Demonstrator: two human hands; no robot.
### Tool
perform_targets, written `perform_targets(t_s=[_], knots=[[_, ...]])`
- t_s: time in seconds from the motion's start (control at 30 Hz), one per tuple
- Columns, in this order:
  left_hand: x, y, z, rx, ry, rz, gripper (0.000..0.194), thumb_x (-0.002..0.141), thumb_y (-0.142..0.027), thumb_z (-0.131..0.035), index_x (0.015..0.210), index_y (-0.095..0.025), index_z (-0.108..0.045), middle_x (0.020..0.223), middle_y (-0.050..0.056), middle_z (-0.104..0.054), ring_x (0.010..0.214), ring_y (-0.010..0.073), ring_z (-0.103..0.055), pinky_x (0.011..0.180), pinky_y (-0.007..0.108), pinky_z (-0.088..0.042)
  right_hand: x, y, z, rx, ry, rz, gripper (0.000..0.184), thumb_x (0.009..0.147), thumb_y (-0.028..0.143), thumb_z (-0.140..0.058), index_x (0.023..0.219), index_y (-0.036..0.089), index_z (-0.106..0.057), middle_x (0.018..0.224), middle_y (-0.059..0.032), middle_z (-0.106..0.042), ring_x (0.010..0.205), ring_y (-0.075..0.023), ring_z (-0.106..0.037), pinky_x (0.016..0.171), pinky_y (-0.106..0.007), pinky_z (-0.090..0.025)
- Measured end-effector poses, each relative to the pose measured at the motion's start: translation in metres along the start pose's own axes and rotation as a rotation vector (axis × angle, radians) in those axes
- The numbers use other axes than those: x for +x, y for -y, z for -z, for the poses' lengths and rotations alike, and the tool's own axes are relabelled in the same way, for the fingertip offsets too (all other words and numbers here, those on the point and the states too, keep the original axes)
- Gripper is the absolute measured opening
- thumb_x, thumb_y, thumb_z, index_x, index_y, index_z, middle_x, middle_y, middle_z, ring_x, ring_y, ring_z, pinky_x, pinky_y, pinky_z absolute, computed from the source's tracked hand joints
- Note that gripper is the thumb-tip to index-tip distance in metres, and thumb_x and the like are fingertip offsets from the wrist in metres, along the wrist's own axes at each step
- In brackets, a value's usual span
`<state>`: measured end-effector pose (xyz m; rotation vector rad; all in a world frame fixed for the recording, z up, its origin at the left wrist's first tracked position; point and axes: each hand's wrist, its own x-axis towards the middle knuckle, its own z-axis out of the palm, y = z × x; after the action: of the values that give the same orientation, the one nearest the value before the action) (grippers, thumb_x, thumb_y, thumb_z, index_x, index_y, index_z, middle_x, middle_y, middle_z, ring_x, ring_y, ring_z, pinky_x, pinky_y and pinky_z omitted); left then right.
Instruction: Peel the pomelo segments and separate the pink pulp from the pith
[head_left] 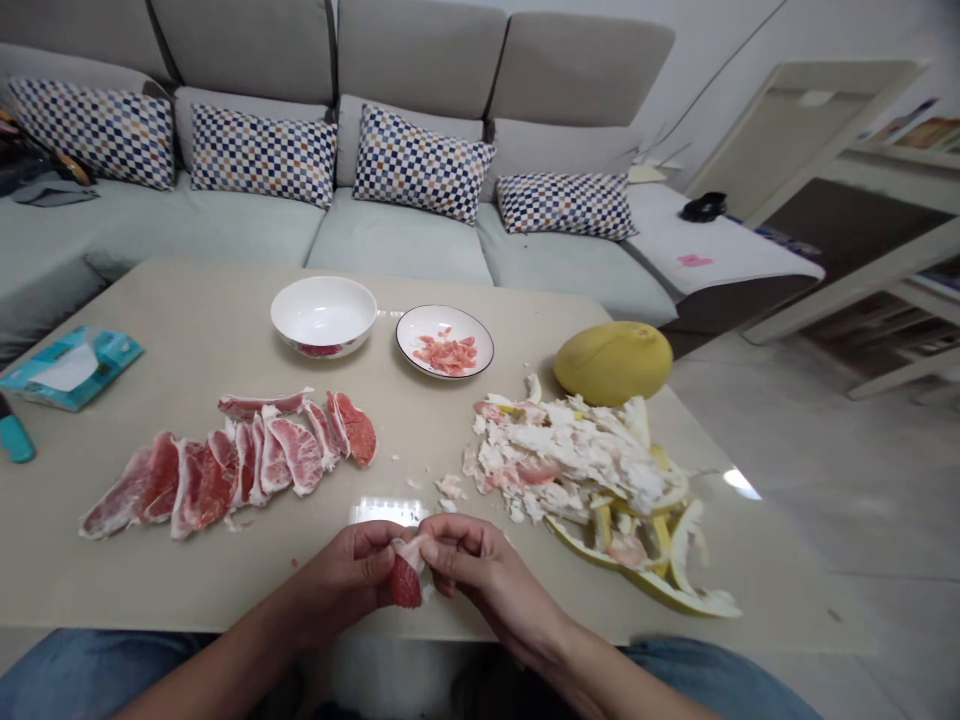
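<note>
Close to the table's front edge, my left hand (360, 570) is closed on a red pomelo segment (406, 583). The thumb and fingers of my right hand (469, 565) pinch the whitish membrane (409, 550) at the segment's upper end, partly pulled off the red flesh. Left of my hands lies a row of several pomelo segments (289, 455), some still with pale skin on them. To the right is a heap of white pith and membrane scraps (570, 455), with pieces of yellow-green rind (652, 580) at its near side.
A white bowl (324, 312) and a dark-rimmed plate (480, 330) holding pink pulp bits stand at the table's far side. A whole yellow pomelo (613, 362) sits behind the scraps. At left are a tissue pack (105, 350) and a teal handle (13, 437). A sofa (405, 240) stands beyond.
</note>
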<state>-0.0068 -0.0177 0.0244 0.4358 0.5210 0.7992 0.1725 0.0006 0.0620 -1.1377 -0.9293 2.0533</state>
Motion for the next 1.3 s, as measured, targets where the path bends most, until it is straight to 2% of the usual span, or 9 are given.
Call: perform_targets(t_s=[0.17,0.3,0.4,0.5,0.63,0.8,1.03,1.17,1.3], knots=[[-0.002,0.002,0.002,0.005,0.016,0.023,0.033,0.072,-0.034,-0.079,0.096,-0.013,-0.070,0.082,0.006,-0.068,0.075,0.0139,-0.060,0.073,0.028,-0.043,0.001,0.001,0.002,0.045,0.037,-0.032,0.035,0.066,0.042,-0.081,0.079,0.013,-0.067,0.065,0.0015,-0.057,0.053,-0.0060,-0.039,0.054,-0.022,-0.027],[-0.002,0.001,0.001,0.122,-0.032,-0.023,0.033,0.074,-0.036,-0.077,0.095,-0.013,-0.068,0.081,0.006,-0.069,0.072,0.0126,-0.059,0.072,0.027,-0.043,0.002,0.012,0.009,-0.127,0.096,0.045,0.036,0.073,0.047,-0.076,0.081,0.015,-0.064,0.070,0.0006,-0.059,0.060,-0.0088,-0.046,0.060,-0.023,-0.034],[0.001,0.001,0.002,0.235,-0.048,-0.098,0.031,0.076,-0.033,-0.076,0.097,-0.014,-0.064,0.072,0.003,-0.068,0.065,0.0116,-0.058,0.066,0.025,-0.040,0.001,0.019,0.011,-0.219,0.179,0.074,0.036,0.078,0.046,-0.072,0.098,0.017,-0.062,0.083,-0.0010,-0.060,0.071,-0.0109,-0.050,0.068,-0.025,-0.038],[0.003,0.001,0.003,0.277,-0.063,-0.137,0.028,0.076,-0.033,-0.076,0.092,-0.016,-0.060,0.067,0.001,-0.066,0.063,0.0122,-0.058,0.064,0.025,-0.039,0.000,0.020,0.010,-0.286,0.182,0.091,0.043,0.077,0.044,-0.074,0.108,0.019,-0.059,0.078,0.0026,-0.054,0.068,-0.0097,-0.046,0.063,-0.023,-0.035],[0.002,0.001,0.003,0.325,-0.117,-0.144,0.027,0.075,-0.033,-0.076,0.087,-0.015,-0.059,0.068,0.001,-0.066,0.064,0.0123,-0.058,0.064,0.024,-0.039,-0.001,0.016,0.007,-0.495,0.108,0.115,0.033,0.079,0.047,-0.070,0.089,0.016,-0.064,0.068,0.0032,-0.050,0.063,-0.0103,-0.042,0.058,-0.024,-0.032],[0.002,0.003,0.003,0.347,-0.098,-0.157,0.027,0.075,-0.033,-0.076,0.088,-0.015,-0.059,0.066,0.001,-0.067,0.063,0.0121,-0.058,0.065,0.024,-0.039,-0.002,0.017,0.006,-0.689,0.053,0.324,0.031,0.084,0.046,-0.064,0.073,0.017,-0.063,0.080,-0.0026,-0.055,0.077,-0.0157,-0.051,0.071,-0.028,-0.039],[0.003,0.003,0.003,0.260,-0.033,-0.111,0.027,0.073,-0.033,-0.078,0.086,-0.015,-0.062,0.067,0.003,-0.069,0.064,0.0136,-0.061,0.065,0.025,-0.042,-0.003,0.012,0.004,-0.702,0.001,0.429,0.032,0.091,0.045,-0.055,0.071,0.018,-0.054,0.079,-0.0021,-0.052,0.075,-0.0158,-0.049,0.069,-0.028,-0.037],[0.002,0.002,0.001,0.195,-0.035,-0.075,0.028,0.072,-0.033,-0.079,0.087,-0.014,-0.064,0.067,0.003,-0.068,0.065,0.0139,-0.061,0.066,0.025,-0.043,0.000,0.009,0.005,-0.635,0.016,0.373,0.033,0.090,0.046,-0.054,0.073,0.019,-0.052,0.080,-0.0012,-0.049,0.073,-0.0152,-0.046,0.067,-0.027,-0.035],[0.003,0.005,0.003,0.143,-0.037,-0.110,0.027,0.072,-0.033,-0.079,0.087,-0.015,-0.066,0.069,0.002,-0.066,0.065,0.0124,-0.060,0.064,0.023,-0.042,0.002,0.006,0.007,-0.520,0.046,0.289,0.031,0.092,0.047,-0.052,0.079,0.019,-0.052,0.076,0.0006,-0.048,0.070,-0.0141,-0.043,0.065,-0.026,-0.035]])
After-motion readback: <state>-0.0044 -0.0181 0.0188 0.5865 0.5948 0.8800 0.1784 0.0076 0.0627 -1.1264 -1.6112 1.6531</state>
